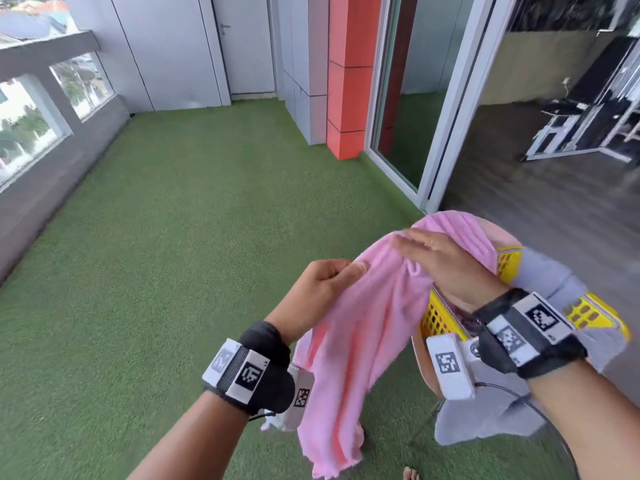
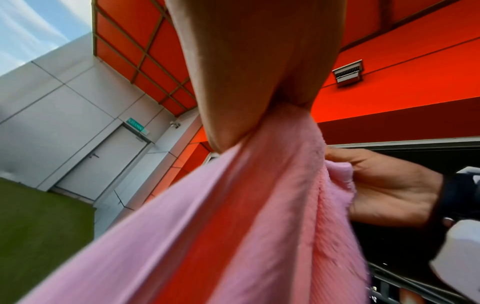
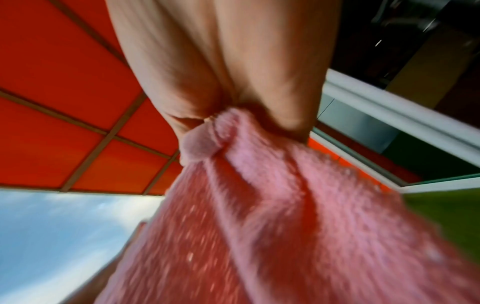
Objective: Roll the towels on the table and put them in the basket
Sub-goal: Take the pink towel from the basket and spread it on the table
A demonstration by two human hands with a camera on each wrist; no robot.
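1. My left hand [image 1: 320, 289] and right hand [image 1: 446, 265] both pinched the pink towel's [image 1: 353, 341] top edge.
2. It hung lengthwise in the air, left of the yellow basket [image 1: 438, 315].

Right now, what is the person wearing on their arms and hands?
The hands are bare, with no gloves or sleeves. Each wrist has a black strap carrying white blocks printed with black square-pattern codes. The left wrist has a mesh patch between its blocks. A white box with the same kind of code hangs under the right wrist, and a thin black cable runs from it.
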